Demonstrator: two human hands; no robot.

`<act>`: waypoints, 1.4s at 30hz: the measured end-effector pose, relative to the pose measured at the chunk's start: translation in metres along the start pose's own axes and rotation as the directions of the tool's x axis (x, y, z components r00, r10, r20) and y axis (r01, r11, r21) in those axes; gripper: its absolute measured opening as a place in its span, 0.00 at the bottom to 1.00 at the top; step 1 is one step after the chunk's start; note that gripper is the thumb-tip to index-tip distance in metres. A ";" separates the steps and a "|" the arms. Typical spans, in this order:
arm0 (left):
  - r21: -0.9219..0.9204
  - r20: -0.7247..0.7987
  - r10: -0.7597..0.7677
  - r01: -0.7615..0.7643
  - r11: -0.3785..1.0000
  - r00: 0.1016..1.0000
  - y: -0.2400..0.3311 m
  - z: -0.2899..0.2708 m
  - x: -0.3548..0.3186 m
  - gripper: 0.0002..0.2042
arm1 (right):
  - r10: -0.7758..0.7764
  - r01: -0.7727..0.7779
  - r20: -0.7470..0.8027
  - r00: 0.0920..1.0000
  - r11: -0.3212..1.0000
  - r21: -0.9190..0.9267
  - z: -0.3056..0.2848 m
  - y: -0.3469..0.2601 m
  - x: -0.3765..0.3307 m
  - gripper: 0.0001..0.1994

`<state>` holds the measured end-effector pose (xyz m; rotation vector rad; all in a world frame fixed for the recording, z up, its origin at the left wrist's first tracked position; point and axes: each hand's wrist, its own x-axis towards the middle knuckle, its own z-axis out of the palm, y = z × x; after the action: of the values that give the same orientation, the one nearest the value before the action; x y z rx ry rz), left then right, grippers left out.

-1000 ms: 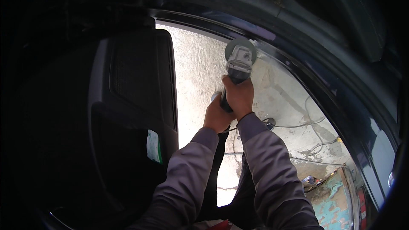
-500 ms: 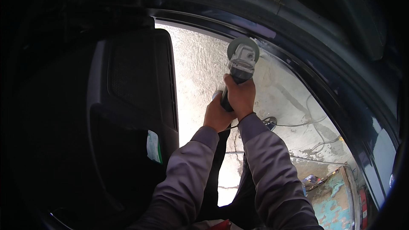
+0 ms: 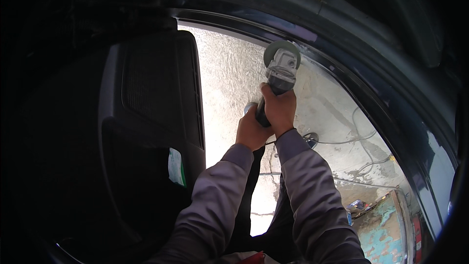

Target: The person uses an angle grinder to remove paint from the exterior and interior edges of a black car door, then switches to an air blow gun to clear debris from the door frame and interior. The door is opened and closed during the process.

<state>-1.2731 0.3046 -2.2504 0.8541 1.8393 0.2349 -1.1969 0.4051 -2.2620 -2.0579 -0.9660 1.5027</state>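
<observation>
Against the door frame (image 3: 342, 63), both hands grip an angle grinder (image 3: 281, 76)

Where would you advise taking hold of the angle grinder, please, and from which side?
Grip the angle grinder by its slim dark body, from the rear, below the head. The right hand wraps it there and the left hand holds the tail end, both apart from the disc up by the door frame.

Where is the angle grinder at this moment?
In the head view the angle grinder is above centre, gripped by the right hand and the left hand, its disc at the dark curved door frame.
</observation>
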 end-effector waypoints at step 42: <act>-0.211 -0.057 0.057 -0.068 0.975 0.997 0.006 0.007 -0.008 0.38 | 0.036 -0.018 0.084 0.996 0.980 -0.199 -0.013 -0.004 -0.007 0.26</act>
<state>-1.2632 0.3021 -2.2445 0.7617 1.7977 0.4889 -1.1871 0.4038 -2.2508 -2.1641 -1.1683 1.5779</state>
